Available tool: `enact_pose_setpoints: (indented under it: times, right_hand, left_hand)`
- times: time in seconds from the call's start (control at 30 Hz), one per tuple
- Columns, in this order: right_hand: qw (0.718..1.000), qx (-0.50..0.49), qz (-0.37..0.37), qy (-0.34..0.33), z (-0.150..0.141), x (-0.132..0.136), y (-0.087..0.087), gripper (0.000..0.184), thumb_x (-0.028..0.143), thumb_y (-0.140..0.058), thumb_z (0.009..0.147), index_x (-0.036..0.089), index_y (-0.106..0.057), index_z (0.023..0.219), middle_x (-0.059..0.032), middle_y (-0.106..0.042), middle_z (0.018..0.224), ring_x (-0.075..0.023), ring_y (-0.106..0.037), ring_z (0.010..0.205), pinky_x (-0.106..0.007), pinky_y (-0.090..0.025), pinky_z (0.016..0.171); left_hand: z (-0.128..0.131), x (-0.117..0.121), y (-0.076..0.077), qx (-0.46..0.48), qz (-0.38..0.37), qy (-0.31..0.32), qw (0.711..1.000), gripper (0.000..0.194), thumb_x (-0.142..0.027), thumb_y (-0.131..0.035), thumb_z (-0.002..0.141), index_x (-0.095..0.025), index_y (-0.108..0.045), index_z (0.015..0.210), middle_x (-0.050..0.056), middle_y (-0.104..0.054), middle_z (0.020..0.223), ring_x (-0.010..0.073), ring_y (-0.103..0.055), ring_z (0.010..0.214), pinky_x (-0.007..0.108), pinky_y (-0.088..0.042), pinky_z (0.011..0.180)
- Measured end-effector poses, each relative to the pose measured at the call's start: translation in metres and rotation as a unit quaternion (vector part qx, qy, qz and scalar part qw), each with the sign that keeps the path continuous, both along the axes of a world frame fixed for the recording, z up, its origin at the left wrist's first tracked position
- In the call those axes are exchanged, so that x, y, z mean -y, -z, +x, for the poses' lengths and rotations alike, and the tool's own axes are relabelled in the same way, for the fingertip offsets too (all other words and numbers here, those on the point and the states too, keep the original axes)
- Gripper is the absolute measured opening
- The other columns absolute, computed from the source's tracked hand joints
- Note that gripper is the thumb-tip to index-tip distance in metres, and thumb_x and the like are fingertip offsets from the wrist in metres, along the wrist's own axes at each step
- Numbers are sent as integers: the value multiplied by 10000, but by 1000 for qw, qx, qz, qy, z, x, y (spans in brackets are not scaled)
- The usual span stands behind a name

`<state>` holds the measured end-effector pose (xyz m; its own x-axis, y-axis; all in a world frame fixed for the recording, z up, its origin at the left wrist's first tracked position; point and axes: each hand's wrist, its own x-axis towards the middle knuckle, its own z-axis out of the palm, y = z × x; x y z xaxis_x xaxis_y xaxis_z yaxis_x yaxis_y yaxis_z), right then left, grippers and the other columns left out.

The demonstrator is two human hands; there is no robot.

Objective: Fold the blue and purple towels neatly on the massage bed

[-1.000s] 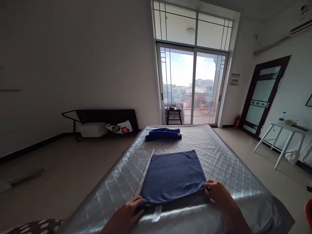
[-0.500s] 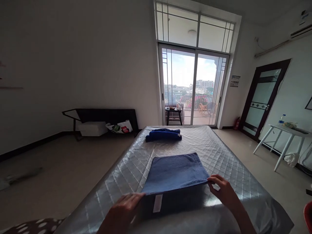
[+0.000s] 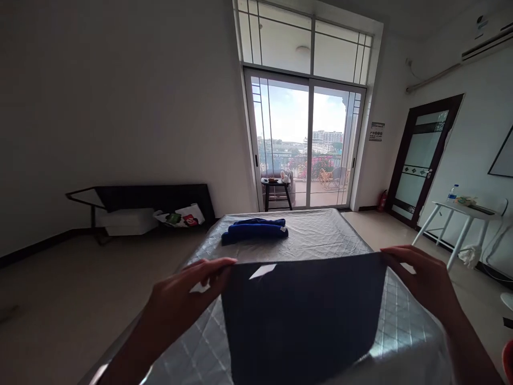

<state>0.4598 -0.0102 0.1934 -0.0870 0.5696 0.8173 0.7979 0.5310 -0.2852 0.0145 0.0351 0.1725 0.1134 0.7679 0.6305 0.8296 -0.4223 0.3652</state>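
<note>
- Cloth [image 3: 300,321]: a dark navy sheet held up by its upper edge over the near part of the bed [image 3: 316,235]. The face toward the viewer lies in shadow, nearly black, and appears smooth and flat, without marked folds.
- Upper edge: drawn taut and almost straight between the hands, rising slightly toward the right.
- Outline: broad and roughly four-sided; the right side slants inward low down, and the bottom is partly cut off by the frame. Whether it touches the bed cannot be told.
- Tag [image 3: 263,271]: a small white strip at the upper edge, nearer the left corner, tilted and bright against the dark fabric.
- Left hand [image 3: 190,291]: thumb and fingers pinching the upper left corner.
- Right hand [image 3: 425,275]: pinching the upper right corner.
- Bundle [image 3: 256,231]: brighter blue fabric lying on the bed beyond the cloth.
</note>
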Motion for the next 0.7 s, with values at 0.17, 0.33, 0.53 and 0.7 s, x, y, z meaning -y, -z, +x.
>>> enact_pose_setpoints:
  times: [0.17, 0.33, 0.53, 0.7]
  right_hand:
    - [984, -1, -176, -16, 27, -97, -9, 209, 398, -634, 888, 254, -782, 920, 4, -766, 757, -158, -713, 612, -256, -568, 610]
    - [966, -12, -252, 51, 30, -211, -20, 164, 284, -652, 845, 196, -791, 852, -35, -788, 797, -196, -734, 689, -268, -551, 667]
    - [982, -42, -131, 126, 33, -293, -52, 241, 206, -591, 895, 136, -749, 1061, -116, -783, 969, -196, -733, 863, -279, -522, 831]
    - [968, -40, -178, 170, 49, -324, 11, 262, 160, -573, 876, 162, -745, 1074, -100, -778, 1001, -215, -729, 942, -302, -519, 882]
  left_hand:
    - [40, -116, -30, -30, -139, 105, 984, 381, -500, -522, 795, -235, -759, 932, -22, -709, 654, 157, -636, 597, 238, -502, 609]
    - [81, -224, -40, 32, -181, 126, 975, 221, -330, -579, 759, -193, -746, 807, -24, -675, 546, 168, -665, 548, 229, -503, 561]
    - [116, -305, -47, 159, -55, 73, 983, 273, -241, -479, 907, -175, -696, 1058, 18, -758, 770, 162, -730, 711, 255, -558, 684]
    - [135, -323, 24, 155, -57, 75, 983, 231, -247, -498, 922, -207, -698, 1030, 36, -774, 903, 191, -736, 890, 305, -560, 819]
